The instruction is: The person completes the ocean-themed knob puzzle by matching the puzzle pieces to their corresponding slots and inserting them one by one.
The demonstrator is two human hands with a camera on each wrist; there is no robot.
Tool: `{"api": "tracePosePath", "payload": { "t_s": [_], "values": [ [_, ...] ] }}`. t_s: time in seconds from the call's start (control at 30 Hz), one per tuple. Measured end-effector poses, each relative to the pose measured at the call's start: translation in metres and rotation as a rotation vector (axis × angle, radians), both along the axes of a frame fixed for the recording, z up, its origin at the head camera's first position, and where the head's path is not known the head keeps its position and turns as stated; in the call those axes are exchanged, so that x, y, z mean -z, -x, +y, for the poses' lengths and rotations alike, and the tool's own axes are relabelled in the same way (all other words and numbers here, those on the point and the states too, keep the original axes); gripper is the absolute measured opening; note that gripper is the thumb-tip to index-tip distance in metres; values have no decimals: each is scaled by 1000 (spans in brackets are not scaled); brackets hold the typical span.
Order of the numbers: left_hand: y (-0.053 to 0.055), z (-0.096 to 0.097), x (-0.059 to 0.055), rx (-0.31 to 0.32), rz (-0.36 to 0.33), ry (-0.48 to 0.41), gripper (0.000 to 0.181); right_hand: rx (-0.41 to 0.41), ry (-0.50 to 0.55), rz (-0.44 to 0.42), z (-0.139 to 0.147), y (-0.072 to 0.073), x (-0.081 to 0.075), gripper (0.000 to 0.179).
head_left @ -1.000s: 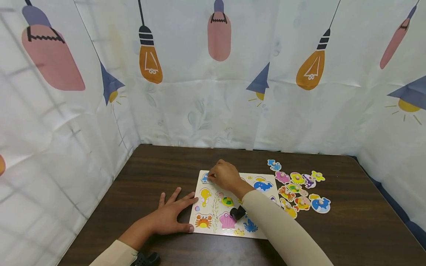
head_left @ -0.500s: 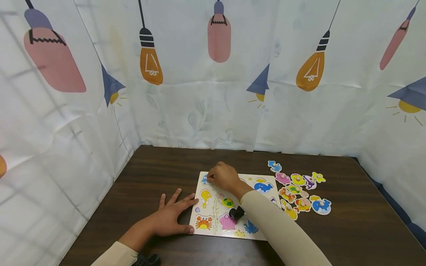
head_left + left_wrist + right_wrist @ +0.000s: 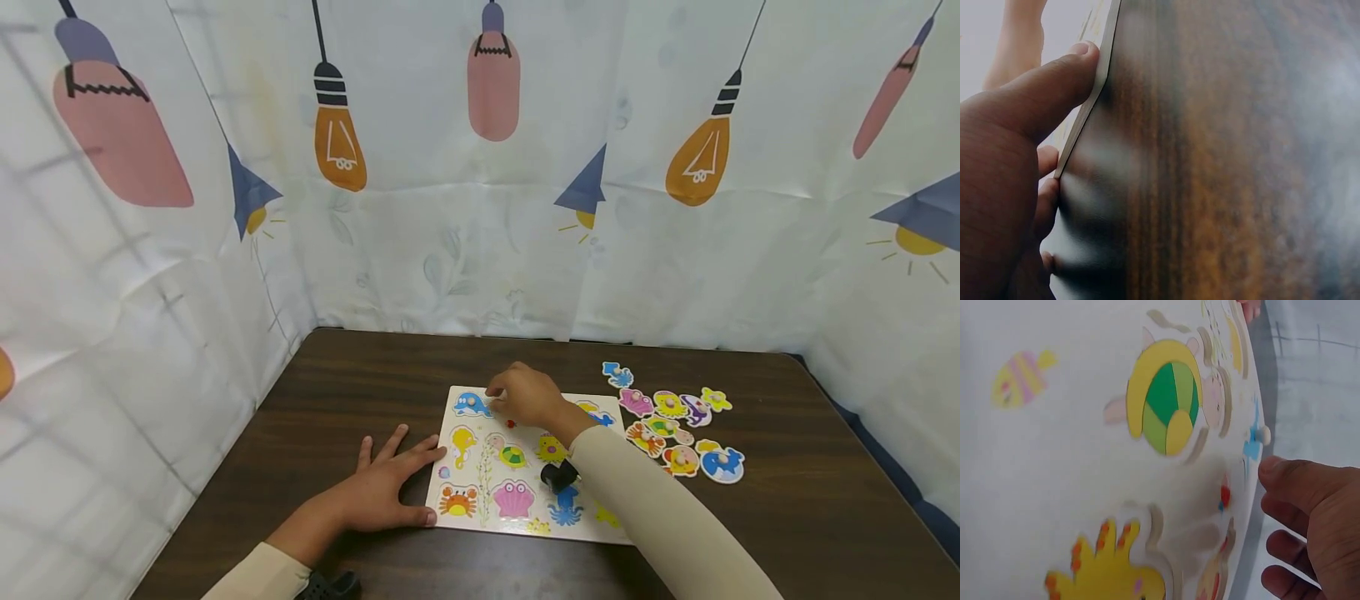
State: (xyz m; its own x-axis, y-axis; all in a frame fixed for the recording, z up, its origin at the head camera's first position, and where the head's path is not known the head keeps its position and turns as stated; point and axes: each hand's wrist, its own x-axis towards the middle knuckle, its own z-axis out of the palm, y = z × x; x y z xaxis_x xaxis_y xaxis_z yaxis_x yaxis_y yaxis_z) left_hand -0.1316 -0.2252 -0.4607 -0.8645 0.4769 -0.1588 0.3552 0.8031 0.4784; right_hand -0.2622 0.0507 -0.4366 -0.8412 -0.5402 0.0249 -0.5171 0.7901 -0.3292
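A white wooden puzzle board [image 3: 495, 523] printed with sea animals lies on the dark table. At its back left corner a blue, dolphin-like knobbed puzzle piece [image 3: 470, 404] sits in place, its round knob [image 3: 1264, 435] facing up. My right hand [image 3: 528, 396] hovers just right of that piece, fingers loosely bent and holding nothing; the right wrist view shows a small gap between thumb [image 3: 1272, 467] and knob. My left hand [image 3: 382, 492] is spread at the board's left side. Its thumb [image 3: 1085, 53] rests on the near left corner, other fingertips along the edge.
Several loose knobbed puzzle pieces [image 3: 681, 459] lie clustered right of the board, including a blue whale piece [image 3: 722, 464] and a yellow star [image 3: 716, 399]. A white printed curtain [image 3: 450, 250] hangs behind and beside the brown table [image 3: 375, 367].
My right hand has let go of the blue dolphin-like piece and moved right, uncovering it on the board. My left hand stays at the board's edge.
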Motion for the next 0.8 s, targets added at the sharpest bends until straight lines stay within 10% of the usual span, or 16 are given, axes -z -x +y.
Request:
{"api": "tracePosePath", "payload": {
  "t_s": [0.8],
  "values": [
    [2, 0, 3, -3, 6, -17, 91, 84, -32, 0, 71, -18, -3, 17]
  ]
}}
